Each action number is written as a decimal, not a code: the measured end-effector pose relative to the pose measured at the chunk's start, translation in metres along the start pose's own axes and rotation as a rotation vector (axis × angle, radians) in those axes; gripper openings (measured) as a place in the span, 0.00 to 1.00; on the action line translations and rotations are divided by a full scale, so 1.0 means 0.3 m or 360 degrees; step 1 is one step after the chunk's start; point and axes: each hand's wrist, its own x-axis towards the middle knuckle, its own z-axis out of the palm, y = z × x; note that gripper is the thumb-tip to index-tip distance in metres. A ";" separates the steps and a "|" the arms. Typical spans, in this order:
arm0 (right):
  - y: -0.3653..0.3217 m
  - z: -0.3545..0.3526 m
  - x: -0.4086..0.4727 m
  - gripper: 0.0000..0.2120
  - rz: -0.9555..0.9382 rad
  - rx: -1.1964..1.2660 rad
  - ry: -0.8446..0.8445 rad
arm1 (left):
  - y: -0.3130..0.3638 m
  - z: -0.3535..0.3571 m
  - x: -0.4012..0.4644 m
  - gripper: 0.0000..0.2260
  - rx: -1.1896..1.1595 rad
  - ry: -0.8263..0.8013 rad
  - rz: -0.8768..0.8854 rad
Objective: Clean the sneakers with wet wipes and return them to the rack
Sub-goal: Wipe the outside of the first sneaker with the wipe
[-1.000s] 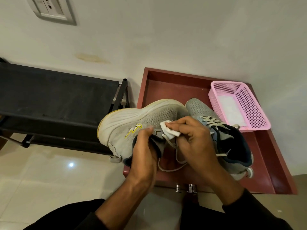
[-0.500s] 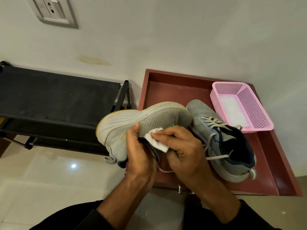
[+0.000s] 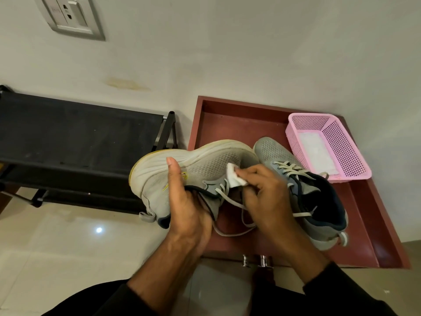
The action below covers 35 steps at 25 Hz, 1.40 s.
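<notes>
Wipe [image 3: 234,179] slid toeward; mesh sneaker [image 3: 205,165] perhaps tilted.

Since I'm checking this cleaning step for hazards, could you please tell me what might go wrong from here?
1. The left hand alone holds the tilted sneaker, partly out over the floor; it might slip.
2. Its loose laces dangle by the right hand and could snag as the wipe moves.
3. The other sneaker lies near the tray's front edge; a nudge might push it off.

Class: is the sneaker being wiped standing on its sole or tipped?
Tipped: the held sneaker lies sideways, its sole edge facing the wall, in the left hand.
</notes>
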 end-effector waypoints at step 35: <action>0.001 -0.013 0.051 0.15 0.0074 -0.0112 0.0273 | 0.035 0.013 0.004 0.29 0.0037 0.0118 -0.0040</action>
